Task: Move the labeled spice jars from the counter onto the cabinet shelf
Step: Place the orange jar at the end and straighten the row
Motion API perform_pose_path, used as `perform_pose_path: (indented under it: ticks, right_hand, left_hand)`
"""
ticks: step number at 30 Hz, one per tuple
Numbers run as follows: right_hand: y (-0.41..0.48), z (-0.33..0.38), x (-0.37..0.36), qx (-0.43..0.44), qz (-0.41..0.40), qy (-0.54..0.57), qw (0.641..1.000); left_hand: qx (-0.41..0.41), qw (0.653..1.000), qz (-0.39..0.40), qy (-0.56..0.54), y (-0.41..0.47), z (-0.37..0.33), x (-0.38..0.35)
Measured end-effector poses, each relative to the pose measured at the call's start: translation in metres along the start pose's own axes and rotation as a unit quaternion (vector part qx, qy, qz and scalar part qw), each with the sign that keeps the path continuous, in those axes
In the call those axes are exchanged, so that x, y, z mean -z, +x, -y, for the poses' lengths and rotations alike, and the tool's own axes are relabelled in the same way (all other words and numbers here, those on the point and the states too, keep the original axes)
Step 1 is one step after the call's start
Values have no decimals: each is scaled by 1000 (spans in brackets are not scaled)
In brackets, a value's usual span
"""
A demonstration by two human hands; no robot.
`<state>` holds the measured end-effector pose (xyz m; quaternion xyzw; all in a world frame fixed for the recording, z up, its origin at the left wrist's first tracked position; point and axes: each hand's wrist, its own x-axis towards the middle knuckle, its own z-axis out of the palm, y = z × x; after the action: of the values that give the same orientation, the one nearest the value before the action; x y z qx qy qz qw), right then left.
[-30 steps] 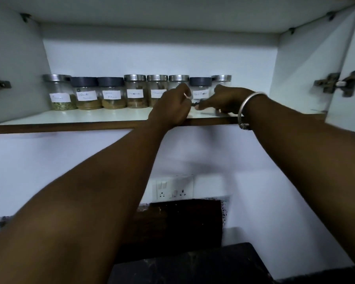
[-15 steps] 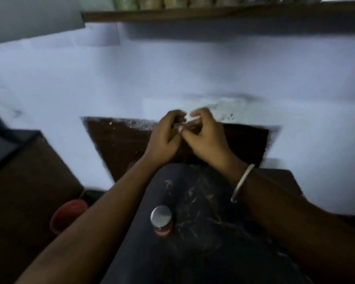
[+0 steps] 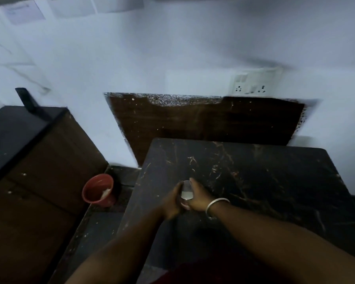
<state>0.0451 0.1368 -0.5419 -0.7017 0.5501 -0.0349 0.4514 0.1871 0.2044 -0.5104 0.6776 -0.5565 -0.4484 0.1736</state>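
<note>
A person's two hands close around a single spice jar (image 3: 186,195) standing upright on the dark marbled counter (image 3: 264,181), near its left front part. I see the left hand (image 3: 171,202) curled against the jar's left side and the right hand (image 3: 199,196) cupped against its right, thumb raised beside the silver lid (image 3: 186,190); the fingers of both wrap the glass, though blur hides how firmly they press. I cannot read a label from here. A silver bangle (image 3: 215,204) circles the right wrist. Below the counter's left edge a red bucket (image 3: 98,190) sits on the floor, between the counter and a dark cabinet (image 3: 29,160). Behind the counter a brown panel (image 3: 203,121) leans on the white wall (image 3: 152,48), a wall socket (image 3: 252,83) just above it.
</note>
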Motion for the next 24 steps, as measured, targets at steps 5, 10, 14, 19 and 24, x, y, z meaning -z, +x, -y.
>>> perform_pose_path:
  ticks: [5,10,14,19,24]
  right_hand:
    - [-8,-9,19,-17,-4,62,998]
    - [-40,-11,79,24,-20,149,988]
    - [-77,8,136,61,-83,276,956]
    - [-118,44,192,200,-182,425,864]
    - [-134,52,225,306,-230,398,834]
  left_hand:
    - [-27,999,-25,15,14,5,-3]
    - [-72,993,-28,-93,22,-11,-2]
    - [-118,962,-61,-238,8,-81,13]
    - [-214,905,-75,-359,-32,-208,35]
    - [-289,885,-28,-364,-84,-302,42]
